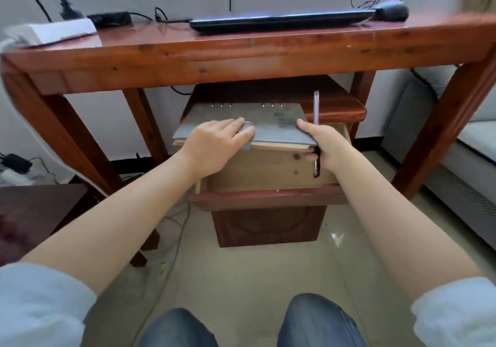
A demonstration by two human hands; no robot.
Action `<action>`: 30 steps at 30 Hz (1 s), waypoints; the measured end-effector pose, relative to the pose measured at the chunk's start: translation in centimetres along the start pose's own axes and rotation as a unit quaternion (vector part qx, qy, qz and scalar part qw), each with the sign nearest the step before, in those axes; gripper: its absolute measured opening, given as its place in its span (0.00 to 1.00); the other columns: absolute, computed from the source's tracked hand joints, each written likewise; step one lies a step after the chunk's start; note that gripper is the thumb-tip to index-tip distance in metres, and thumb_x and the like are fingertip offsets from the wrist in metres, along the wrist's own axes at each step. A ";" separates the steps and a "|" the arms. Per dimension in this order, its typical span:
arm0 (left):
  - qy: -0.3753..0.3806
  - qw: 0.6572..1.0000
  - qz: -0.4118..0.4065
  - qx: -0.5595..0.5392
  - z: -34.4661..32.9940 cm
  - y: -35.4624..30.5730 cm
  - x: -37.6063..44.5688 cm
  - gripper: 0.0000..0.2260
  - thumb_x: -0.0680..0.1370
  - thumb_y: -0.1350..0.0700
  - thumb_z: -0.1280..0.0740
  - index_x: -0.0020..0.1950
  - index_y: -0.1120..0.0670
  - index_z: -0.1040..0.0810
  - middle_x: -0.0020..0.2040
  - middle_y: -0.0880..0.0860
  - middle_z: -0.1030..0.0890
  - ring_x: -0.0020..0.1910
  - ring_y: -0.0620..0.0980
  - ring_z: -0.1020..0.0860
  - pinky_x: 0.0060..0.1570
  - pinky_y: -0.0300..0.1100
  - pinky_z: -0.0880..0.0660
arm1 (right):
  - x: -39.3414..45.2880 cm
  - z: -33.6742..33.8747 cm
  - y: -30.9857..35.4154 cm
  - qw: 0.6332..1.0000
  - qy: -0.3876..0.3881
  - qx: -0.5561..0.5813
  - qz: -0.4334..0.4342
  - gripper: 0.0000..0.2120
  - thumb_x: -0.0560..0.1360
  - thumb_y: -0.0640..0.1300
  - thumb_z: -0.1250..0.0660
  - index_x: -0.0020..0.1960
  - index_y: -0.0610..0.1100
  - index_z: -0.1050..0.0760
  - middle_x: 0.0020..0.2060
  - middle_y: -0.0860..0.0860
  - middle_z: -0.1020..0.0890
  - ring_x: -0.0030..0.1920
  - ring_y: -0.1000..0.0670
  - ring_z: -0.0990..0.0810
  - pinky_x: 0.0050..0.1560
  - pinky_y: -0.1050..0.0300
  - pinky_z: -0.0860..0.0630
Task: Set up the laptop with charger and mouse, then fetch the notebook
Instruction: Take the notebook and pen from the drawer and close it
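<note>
A grey ring-bound notebook (271, 119) is held above the open drawer (268, 174) of a small cabinet under the table. My left hand (214, 142) lies flat on its cover near the clasp. My right hand (324, 142) grips the notebook's right front corner, thumb on top, and also holds a pen (316, 107) that stands upright. On the table above lie the closed black laptop (279, 20), a black mouse (391, 10) at its right and the black charger brick (110, 19) at the left, with a cable running to the laptop.
The red-brown wooden table (241, 56) spans the view above the cabinet (265, 225). A white box (53, 31) sits at its left end. A grey sofa (456, 131) stands at the right, a dark low table (35, 212) at the left. Cables and a power strip (13, 172) lie on the floor.
</note>
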State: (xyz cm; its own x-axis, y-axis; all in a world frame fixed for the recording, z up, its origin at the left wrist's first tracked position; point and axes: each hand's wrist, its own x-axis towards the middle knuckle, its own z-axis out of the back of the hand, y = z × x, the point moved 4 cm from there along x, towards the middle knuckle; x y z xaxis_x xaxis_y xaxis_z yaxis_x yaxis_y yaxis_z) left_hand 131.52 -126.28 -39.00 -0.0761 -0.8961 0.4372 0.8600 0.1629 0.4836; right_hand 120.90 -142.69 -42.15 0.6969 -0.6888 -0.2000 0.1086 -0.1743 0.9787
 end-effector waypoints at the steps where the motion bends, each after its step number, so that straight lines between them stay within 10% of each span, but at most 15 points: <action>1: 0.018 1.000 0.018 -0.008 -0.6 0.3 0.6 0.16 0.62 0.69 0.26 0.49 0.63 0.18 0.46 0.64 0.15 0.40 0.60 0.15 0.31 0.48 0.18 | 0.6 0.1 0.1 1.000 -0.018 0.006 -0.001 0.11 0.76 0.49 0.37 0.39 0.44 0.29 0.30 0.50 0.29 0.27 0.54 0.33 0.14 0.71 0.42; 9: 0.116 0.982 0.114 -0.095 -6.2 0.6 4.0 0.24 0.78 0.52 0.38 0.69 0.65 0.35 0.68 0.67 0.30 0.68 0.65 0.32 0.65 0.59 0.34 | -1.5 4.2 -9.3 0.976 -0.047 -0.180 -0.110 0.23 0.80 0.47 0.46 0.29 0.38 0.30 0.11 0.52 0.30 0.11 0.54 0.32 0.14 0.74 0.43; 12: 0.124 0.980 0.130 -0.090 -7.0 0.5 4.9 0.26 0.80 0.48 0.44 0.72 0.63 0.40 0.72 0.64 0.35 0.71 0.61 0.36 0.69 0.55 0.38 | -3.0 4.1 -13.6 0.966 -0.102 -0.176 -0.159 0.18 0.80 0.50 0.47 0.44 0.37 0.29 0.26 0.47 0.24 0.26 0.48 0.23 0.16 0.69 0.33; 15: 0.134 0.976 0.136 -0.107 -7.1 0.7 5.0 0.25 0.80 0.48 0.46 0.73 0.61 0.43 0.74 0.62 0.38 0.73 0.59 0.39 0.71 0.52 0.40 | -2.1 3.6 -14.3 0.961 -0.201 -0.162 -0.100 0.18 0.81 0.49 0.47 0.62 0.36 0.34 0.45 0.46 0.28 0.46 0.44 0.25 0.42 0.61 0.32; 23: 0.230 0.951 0.122 -0.167 -7.2 2.6 5.6 0.28 0.81 0.47 0.49 0.75 0.60 0.52 0.77 0.58 0.49 0.76 0.54 0.48 0.74 0.46 0.48 | -0.5 -1.4 -11.8 0.949 -0.191 0.251 -0.001 0.26 0.78 0.32 0.47 0.73 0.42 0.50 0.67 0.48 0.38 0.44 0.52 0.24 0.55 0.54 0.24; 27: 0.261 0.942 0.126 -0.170 -7.6 3.1 6.5 0.27 0.81 0.47 0.51 0.75 0.60 0.54 0.77 0.57 0.51 0.76 0.53 0.50 0.74 0.45 0.50 | 0.4 -2.1 -9.3 0.986 -0.123 -0.007 0.114 0.28 0.78 0.31 0.46 0.74 0.40 0.54 0.76 0.46 0.55 0.70 0.46 0.38 0.70 0.56 0.38; 30: 0.260 0.941 0.134 -0.170 -7.8 3.3 7.1 0.27 0.81 0.48 0.50 0.75 0.60 0.53 0.77 0.58 0.50 0.76 0.53 0.49 0.74 0.45 0.50 | 1.1 -3.9 -10.0 0.944 -0.089 -0.273 0.163 0.31 0.78 0.33 0.42 0.74 0.43 0.56 0.71 0.49 0.73 0.75 0.44 0.58 0.71 0.61 0.44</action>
State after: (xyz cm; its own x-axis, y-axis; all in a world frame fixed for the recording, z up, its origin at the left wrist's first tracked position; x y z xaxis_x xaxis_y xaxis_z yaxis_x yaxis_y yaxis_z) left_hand 137.74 -135.35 -40.27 0.3469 -0.9372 0.0359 0.9319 0.3488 0.0992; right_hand 123.40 -138.98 -51.94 0.6321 -0.7586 0.1581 0.2927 0.4227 0.8577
